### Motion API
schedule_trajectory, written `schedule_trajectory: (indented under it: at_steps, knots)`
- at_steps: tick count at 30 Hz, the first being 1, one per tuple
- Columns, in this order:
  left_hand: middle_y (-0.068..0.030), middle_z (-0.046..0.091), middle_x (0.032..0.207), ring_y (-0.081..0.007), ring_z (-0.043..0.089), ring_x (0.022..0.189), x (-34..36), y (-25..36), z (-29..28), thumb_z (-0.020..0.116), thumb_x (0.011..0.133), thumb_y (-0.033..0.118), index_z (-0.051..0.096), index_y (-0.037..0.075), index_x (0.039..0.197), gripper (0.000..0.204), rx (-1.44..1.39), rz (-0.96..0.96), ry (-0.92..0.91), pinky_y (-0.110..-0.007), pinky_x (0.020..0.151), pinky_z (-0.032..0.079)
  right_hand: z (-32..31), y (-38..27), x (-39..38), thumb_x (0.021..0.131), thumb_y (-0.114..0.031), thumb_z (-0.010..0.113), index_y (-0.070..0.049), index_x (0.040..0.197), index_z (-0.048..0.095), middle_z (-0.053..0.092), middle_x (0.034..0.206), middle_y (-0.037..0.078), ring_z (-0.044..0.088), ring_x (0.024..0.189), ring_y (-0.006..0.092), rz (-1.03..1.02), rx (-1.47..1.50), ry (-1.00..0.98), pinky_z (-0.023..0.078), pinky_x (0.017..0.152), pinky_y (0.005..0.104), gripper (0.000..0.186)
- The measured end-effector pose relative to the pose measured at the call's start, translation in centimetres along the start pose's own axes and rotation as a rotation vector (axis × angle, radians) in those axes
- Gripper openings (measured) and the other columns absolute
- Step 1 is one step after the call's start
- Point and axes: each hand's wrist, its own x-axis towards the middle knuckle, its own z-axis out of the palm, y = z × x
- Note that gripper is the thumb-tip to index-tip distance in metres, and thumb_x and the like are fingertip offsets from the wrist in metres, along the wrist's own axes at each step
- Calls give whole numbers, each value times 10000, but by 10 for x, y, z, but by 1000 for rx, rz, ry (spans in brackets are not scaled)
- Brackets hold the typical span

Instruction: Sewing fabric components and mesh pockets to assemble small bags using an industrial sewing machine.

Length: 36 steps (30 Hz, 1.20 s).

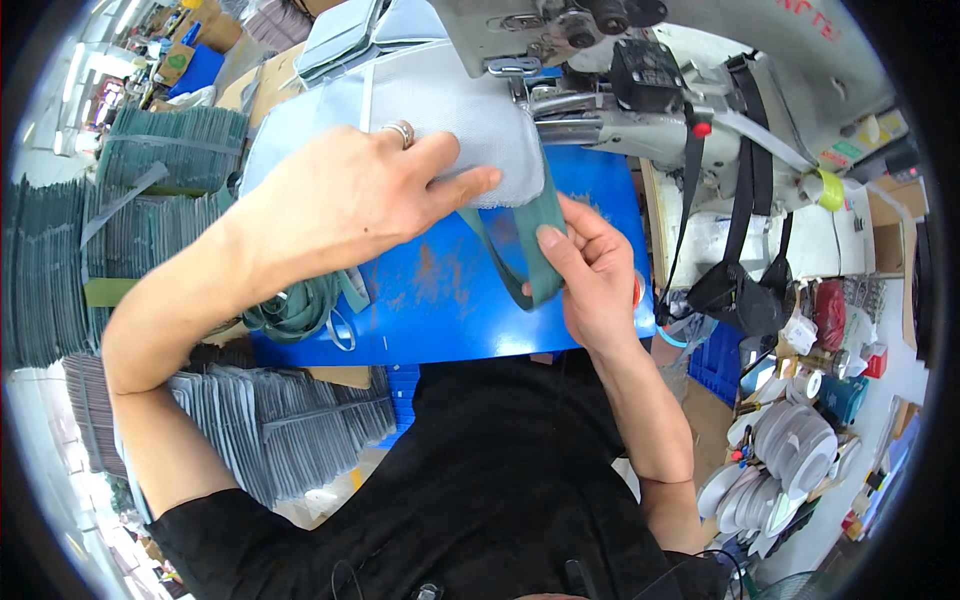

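A light grey fabric panel (480,130) with rounded corners lies at the sewing machine (540,60), its right edge by the needle area. My left hand (370,185) rests on top of the panel with its fingers apart, and a ring shows on one finger. A green fabric strap (535,245) runs down from the panel's lower right corner and loops below it. With thumb and fingers, my right hand (600,265) pinches this strap just below the corner. The fingertips behind the strap are partly hidden.
The blue worktable (430,320) lies beneath. Coiled green straps (295,310) hang at its left edge. Stacks of green panels (170,150) and grey panels (290,430) stand to the left. Black pouches (740,295) hang at the right, above white reels (790,440).
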Motion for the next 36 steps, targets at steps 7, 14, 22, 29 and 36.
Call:
schedule_trajectory:
  at_steps: [7,14,22,29,36]
  knots:
    - [-63,540,945,-190,670,733,24,-32,0,658,808,149,661,169,1357,549,55,23,-45,-338,589,547,6,0,48,1022,-106,626,49,1362,574,728,1033,62,675,754,71,-27,62,-21,599,598,252,377]
    - [-74,562,952,-188,684,674,30,-29,0,667,813,167,683,130,1330,518,122,-1,-80,-332,582,543,7,9,72,1027,-114,631,46,1271,609,708,930,45,661,721,64,-102,4,-1,599,592,256,292]
    - [-121,613,874,-243,690,633,43,13,2,641,839,109,652,-41,1270,457,-29,-131,-23,-355,535,541,6,13,71,1022,-82,640,37,1245,627,707,913,24,632,741,45,-138,10,20,536,650,213,253]
    - [-183,655,909,-308,695,653,69,48,11,635,831,101,624,-109,1195,421,-215,-396,22,-384,540,536,5,20,72,1004,-35,649,25,1263,638,645,804,-36,540,688,-11,-199,-28,40,411,588,170,266]
    - [-158,672,1028,-293,704,891,75,73,39,643,865,152,617,-24,1300,469,-750,-689,305,-386,639,545,2,14,49,1000,-26,638,23,1294,639,599,773,-65,474,654,-19,-169,51,65,352,567,173,298]
